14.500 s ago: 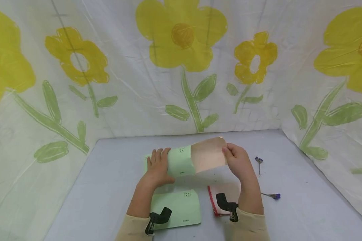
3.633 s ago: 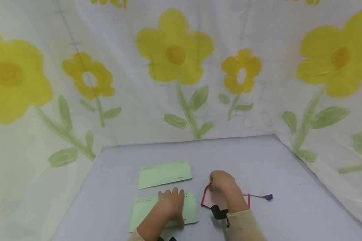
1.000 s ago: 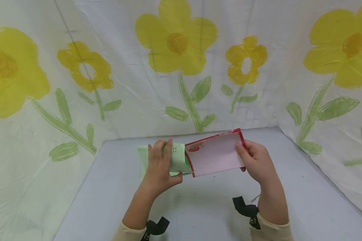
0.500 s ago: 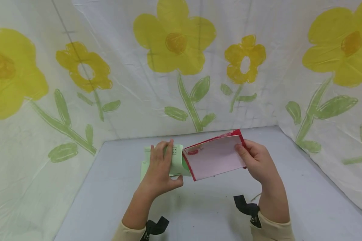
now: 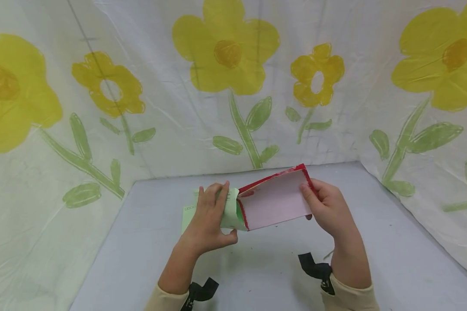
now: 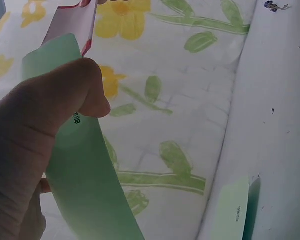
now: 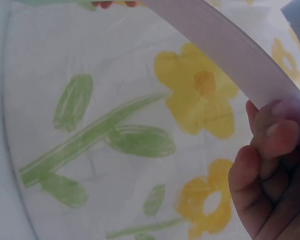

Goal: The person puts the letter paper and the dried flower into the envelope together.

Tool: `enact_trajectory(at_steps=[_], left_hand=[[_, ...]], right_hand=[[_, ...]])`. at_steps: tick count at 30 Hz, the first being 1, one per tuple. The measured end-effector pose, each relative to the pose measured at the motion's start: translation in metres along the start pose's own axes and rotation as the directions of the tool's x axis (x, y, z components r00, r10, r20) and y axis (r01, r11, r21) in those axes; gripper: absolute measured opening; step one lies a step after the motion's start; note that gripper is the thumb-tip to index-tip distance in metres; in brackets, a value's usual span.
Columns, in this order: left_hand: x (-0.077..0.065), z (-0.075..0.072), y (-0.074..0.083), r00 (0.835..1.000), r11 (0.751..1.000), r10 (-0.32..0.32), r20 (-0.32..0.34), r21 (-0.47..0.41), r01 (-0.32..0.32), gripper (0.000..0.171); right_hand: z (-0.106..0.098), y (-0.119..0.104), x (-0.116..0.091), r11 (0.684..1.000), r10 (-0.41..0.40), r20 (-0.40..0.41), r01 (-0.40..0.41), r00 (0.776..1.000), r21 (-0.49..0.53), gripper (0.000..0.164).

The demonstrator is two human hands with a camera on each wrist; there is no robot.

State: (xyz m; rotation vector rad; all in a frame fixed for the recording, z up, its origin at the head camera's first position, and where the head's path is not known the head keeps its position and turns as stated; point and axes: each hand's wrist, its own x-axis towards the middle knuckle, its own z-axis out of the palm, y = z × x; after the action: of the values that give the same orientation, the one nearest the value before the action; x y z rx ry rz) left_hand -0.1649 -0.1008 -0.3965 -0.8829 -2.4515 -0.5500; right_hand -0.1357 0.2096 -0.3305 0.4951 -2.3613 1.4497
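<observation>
My left hand point(image 5: 210, 216) grips a pale green envelope point(image 5: 232, 216) above the table, its mouth bowed apart on the right side. In the left wrist view the thumb lies across the envelope point(image 6: 92, 170) and fingertips show behind it. My right hand point(image 5: 328, 205) pinches the right end of a folded pinkish card point(image 5: 274, 205) with red edges, thumb in front. The card's left edge sits right at the envelope's mouth, both tilted up to the right. The right wrist view shows curled fingers point(image 7: 275, 135) under the card point(image 7: 225, 40).
Another green envelope point(image 5: 187, 217) lies on the grey table point(image 5: 264, 276) behind my left hand. A thin dry stem point(image 5: 328, 255) shows beside my right wrist. A small dried purple flower point(image 6: 275, 6) is on the table. A flower-painted sheet point(image 5: 163, 129) hangs behind.
At 3.6 s ago both envelopes and the card were on the table; one envelope and the card are now lifted and brought together. Over the last half second the card has shifted slightly left.
</observation>
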Motion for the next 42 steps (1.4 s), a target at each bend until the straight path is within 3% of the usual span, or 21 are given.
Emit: enact_trajectory(at_steps=[7, 13, 18, 23, 31, 37, 42], left_hand=[[-0.001, 0.0, -0.003, 1.0, 0.997, -0.025, 0.006, -0.075, 0.026, 0.118], [0.0, 0.0, -0.003, 1.0, 0.998, 0.012, -0.026, -0.062, -0.014, 0.113], [0.0, -0.002, -0.001, 0.999, 0.997, -0.005, -0.036, -0.081, 0.002, 0.114], [0.0, -0.004, -0.002, 0.998, 0.995, -0.026, -0.063, -0.1, 0.02, 0.115], [0.0, -0.004, -0.005, 0.991, 0.998, -0.01, -0.135, -0.064, 0.001, 0.121], [-0.001, -0.004, -0.005, 0.988, 0.998, -0.006, -0.152, -0.056, -0.003, 0.121], [-0.001, -0.005, -0.004, 0.989, 0.998, 0.0, -0.146, -0.059, -0.009, 0.123]], right_hand=[[0.004, -0.004, 0.001, 0.999, 0.031, -0.028, -0.032, 0.999, -0.028, 0.028], [0.005, -0.008, 0.0, 1.0, 0.026, -0.085, -0.026, 0.996, -0.003, 0.026], [0.01, -0.012, -0.001, 0.999, 0.006, -0.12, -0.001, 0.993, 0.039, 0.027], [0.017, -0.017, -0.002, 0.996, -0.058, -0.141, 0.066, 0.988, 0.056, 0.023], [0.024, -0.025, -0.007, 0.985, -0.166, -0.067, 0.168, 0.984, 0.033, 0.019], [0.023, -0.027, -0.007, 0.967, -0.248, -0.063, 0.243, 0.967, -0.07, 0.012], [0.023, -0.027, -0.006, 0.944, -0.325, -0.021, 0.322, 0.946, -0.077, 0.014]])
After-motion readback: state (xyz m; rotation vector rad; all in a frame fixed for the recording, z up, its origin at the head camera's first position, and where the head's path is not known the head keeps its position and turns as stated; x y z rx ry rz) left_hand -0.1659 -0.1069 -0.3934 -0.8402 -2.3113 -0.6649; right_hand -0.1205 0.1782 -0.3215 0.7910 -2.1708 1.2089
